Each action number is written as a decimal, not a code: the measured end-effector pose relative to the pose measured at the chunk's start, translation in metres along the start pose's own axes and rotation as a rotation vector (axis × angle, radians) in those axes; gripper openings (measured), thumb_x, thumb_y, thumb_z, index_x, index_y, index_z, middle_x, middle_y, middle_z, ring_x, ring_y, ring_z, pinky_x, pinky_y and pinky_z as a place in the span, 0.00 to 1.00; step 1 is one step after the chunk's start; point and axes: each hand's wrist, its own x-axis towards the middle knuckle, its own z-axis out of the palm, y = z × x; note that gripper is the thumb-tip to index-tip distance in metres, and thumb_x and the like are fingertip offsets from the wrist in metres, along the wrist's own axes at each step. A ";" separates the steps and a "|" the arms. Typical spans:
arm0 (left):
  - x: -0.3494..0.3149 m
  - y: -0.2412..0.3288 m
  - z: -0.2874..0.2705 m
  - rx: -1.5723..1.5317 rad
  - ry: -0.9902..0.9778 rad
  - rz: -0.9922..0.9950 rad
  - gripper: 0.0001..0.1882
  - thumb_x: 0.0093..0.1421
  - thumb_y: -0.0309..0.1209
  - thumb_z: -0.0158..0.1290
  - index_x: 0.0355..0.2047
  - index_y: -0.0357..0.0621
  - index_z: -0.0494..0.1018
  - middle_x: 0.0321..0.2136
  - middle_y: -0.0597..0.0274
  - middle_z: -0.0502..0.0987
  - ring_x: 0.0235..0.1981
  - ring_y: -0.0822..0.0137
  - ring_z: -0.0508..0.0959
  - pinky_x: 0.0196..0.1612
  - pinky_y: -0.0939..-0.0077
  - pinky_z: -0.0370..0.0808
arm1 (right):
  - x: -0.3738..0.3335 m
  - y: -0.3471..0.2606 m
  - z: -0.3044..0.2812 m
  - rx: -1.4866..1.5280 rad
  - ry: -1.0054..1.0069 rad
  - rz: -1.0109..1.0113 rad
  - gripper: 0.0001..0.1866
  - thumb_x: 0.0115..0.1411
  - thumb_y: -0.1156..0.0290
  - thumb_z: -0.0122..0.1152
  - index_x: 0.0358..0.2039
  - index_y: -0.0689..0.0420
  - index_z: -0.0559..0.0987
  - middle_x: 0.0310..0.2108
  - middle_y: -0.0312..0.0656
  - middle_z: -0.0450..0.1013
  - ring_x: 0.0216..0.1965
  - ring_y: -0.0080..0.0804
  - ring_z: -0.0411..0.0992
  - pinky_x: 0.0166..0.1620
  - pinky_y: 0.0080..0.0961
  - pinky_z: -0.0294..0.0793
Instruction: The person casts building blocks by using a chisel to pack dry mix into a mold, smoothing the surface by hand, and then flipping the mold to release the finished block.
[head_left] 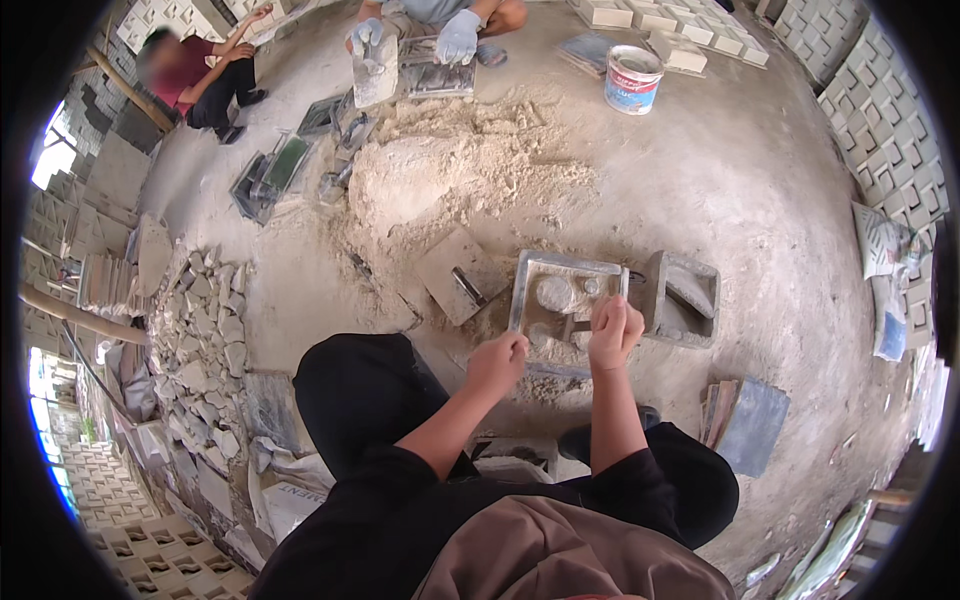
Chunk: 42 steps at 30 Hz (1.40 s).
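Observation:
In front of me on the floor sits a grey rectangular mould (pixel 571 259) with round raised shapes inside and pale powdery mix around them. My left hand (pixel 497 364) is closed at its near left corner, fingertips on the rim. My right hand (pixel 614 332) makes a fist over the right side of the mould. A short dark bar (pixel 581 325) shows just left of that fist; what the fingers wrap round is mostly hidden. Right of the mould stands a second grey box-like mould (pixel 712 309) with a slanted piece inside. To the left lies a flat square board (pixel 446 262) with a dark-handled tool (pixel 468 286) on it.
A heap of pale sandy mix (pixel 410 185) spreads ahead. Beyond it a co-worker's gloved hands (pixel 459 38) are over another mould; a person (pixel 215 75) sits far left. A paint bucket (pixel 632 80), broken rubble (pixel 205 340), leaning slabs (pixel 752 425) and stacked patterned blocks (pixel 885 120) stand around.

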 end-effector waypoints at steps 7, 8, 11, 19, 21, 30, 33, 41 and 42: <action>0.033 -0.064 0.038 0.001 0.185 -0.250 0.10 0.54 0.33 0.48 0.28 0.38 0.72 0.25 0.53 0.75 0.29 0.56 0.76 0.33 0.67 0.71 | 0.003 -0.007 0.005 0.034 -0.025 0.002 0.22 0.60 0.73 0.37 0.08 0.57 0.55 0.06 0.33 0.53 0.09 0.17 0.48 0.14 0.18 0.43; 0.033 -0.064 0.043 -0.034 0.170 -0.248 0.10 0.54 0.33 0.48 0.31 0.39 0.71 0.29 0.52 0.74 0.32 0.55 0.75 0.36 0.65 0.70 | 0.001 -0.002 0.002 -0.012 -0.040 0.006 0.22 0.60 0.73 0.37 0.08 0.57 0.55 0.06 0.33 0.53 0.09 0.17 0.48 0.14 0.18 0.43; 0.034 -0.079 0.054 -0.075 0.185 -0.231 0.15 0.53 0.32 0.47 0.41 0.41 0.67 0.38 0.48 0.71 0.41 0.50 0.71 0.44 0.60 0.68 | 0.001 -0.007 0.007 0.085 -0.002 0.012 0.21 0.59 0.73 0.37 0.07 0.57 0.55 0.06 0.34 0.53 0.09 0.18 0.49 0.14 0.18 0.45; 0.034 -0.068 0.057 -0.215 0.001 -0.381 0.32 0.51 0.25 0.41 0.57 0.33 0.48 0.47 0.33 0.65 0.47 0.44 0.68 0.48 0.61 0.64 | -0.013 -0.011 0.010 0.056 -0.036 -0.009 0.22 0.58 0.74 0.38 0.07 0.56 0.55 0.07 0.34 0.53 0.09 0.19 0.50 0.14 0.18 0.47; 0.030 -0.074 0.060 -0.197 -0.007 -0.373 0.32 0.52 0.28 0.42 0.57 0.33 0.48 0.48 0.34 0.64 0.48 0.44 0.67 0.49 0.60 0.63 | -0.021 -0.033 0.014 0.100 -0.042 -0.040 0.21 0.57 0.74 0.39 0.06 0.57 0.54 0.07 0.34 0.54 0.09 0.20 0.51 0.14 0.19 0.47; 0.032 -0.060 0.051 -0.301 0.018 -0.478 0.33 0.53 0.30 0.42 0.58 0.37 0.45 0.43 0.36 0.69 0.43 0.46 0.71 0.44 0.57 0.66 | -0.030 -0.031 0.010 0.048 -0.066 -0.030 0.18 0.53 0.78 0.38 0.06 0.58 0.54 0.07 0.36 0.54 0.09 0.19 0.50 0.14 0.18 0.46; 0.032 -0.049 0.042 -0.377 -0.054 -0.569 0.30 0.54 0.26 0.40 0.57 0.38 0.46 0.47 0.36 0.66 0.43 0.46 0.71 0.44 0.60 0.67 | -0.037 -0.017 0.014 0.053 -0.069 -0.001 0.20 0.55 0.76 0.37 0.07 0.57 0.54 0.07 0.35 0.54 0.09 0.19 0.50 0.14 0.18 0.45; 0.030 -0.034 0.038 -0.452 -0.020 -0.571 0.28 0.51 0.26 0.40 0.55 0.41 0.53 0.44 0.38 0.68 0.46 0.45 0.69 0.48 0.59 0.63 | -0.040 -0.017 0.017 -0.009 0.083 0.074 0.21 0.60 0.75 0.37 0.09 0.55 0.54 0.07 0.31 0.52 0.10 0.17 0.50 0.14 0.16 0.46; 0.030 -0.041 0.042 -0.410 0.008 -0.540 0.28 0.51 0.26 0.40 0.55 0.41 0.53 0.45 0.38 0.68 0.47 0.46 0.69 0.49 0.59 0.63 | -0.038 -0.017 0.016 0.031 0.069 0.103 0.20 0.60 0.75 0.37 0.09 0.55 0.54 0.08 0.31 0.52 0.10 0.16 0.50 0.14 0.17 0.46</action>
